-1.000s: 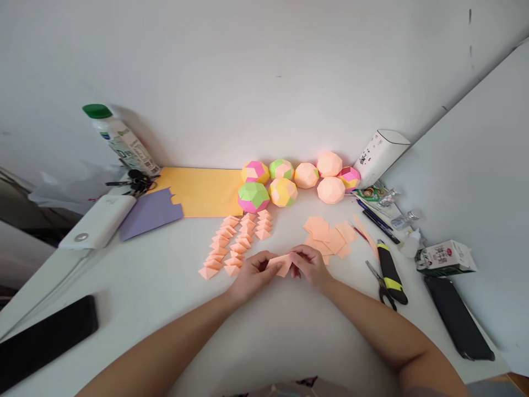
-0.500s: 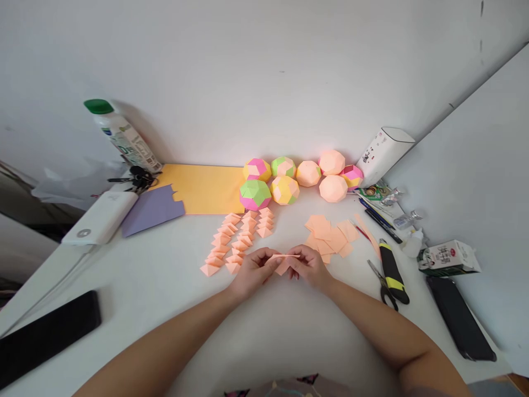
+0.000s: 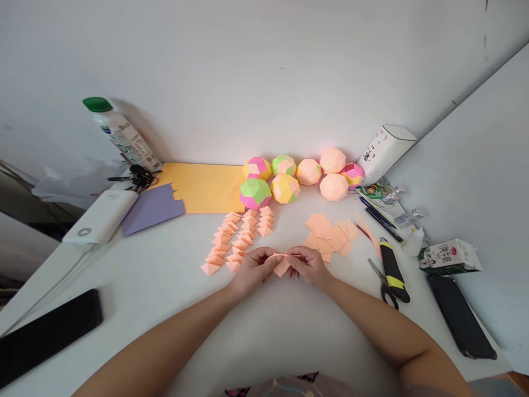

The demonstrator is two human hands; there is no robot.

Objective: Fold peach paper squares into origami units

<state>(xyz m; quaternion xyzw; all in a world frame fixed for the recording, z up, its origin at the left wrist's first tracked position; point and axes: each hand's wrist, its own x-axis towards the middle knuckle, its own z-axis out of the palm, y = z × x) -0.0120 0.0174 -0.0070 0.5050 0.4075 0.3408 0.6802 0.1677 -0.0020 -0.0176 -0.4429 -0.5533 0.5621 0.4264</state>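
Note:
Between my hands is a small peach piece of paper (image 3: 281,268), partly folded, with a pointed corner hanging down. My left hand (image 3: 257,269) pinches its left side between thumb and fingers. From the other side my right hand (image 3: 306,266) grips it the same way, the two thumbs close together on top. Rows of folded peach paper units (image 3: 221,237) lie just beyond my left hand. Flat peach paper squares (image 3: 330,234) are scattered in a loose pile past my right hand.
Several faceted paper balls (image 3: 285,188) sit against the wall. Yellow card (image 3: 210,187) and purple card (image 3: 152,209) lie left of them. Scissors (image 3: 384,284), a utility knife (image 3: 393,270), a milk carton (image 3: 449,256) and a black phone (image 3: 460,317) are at right. A bottle (image 3: 124,135) stands at back left.
My thumbs have drawn closer together along the paper's top edge, and the hanging corner shows slightly more. Everything else stays in place apart from a slight camera shift.

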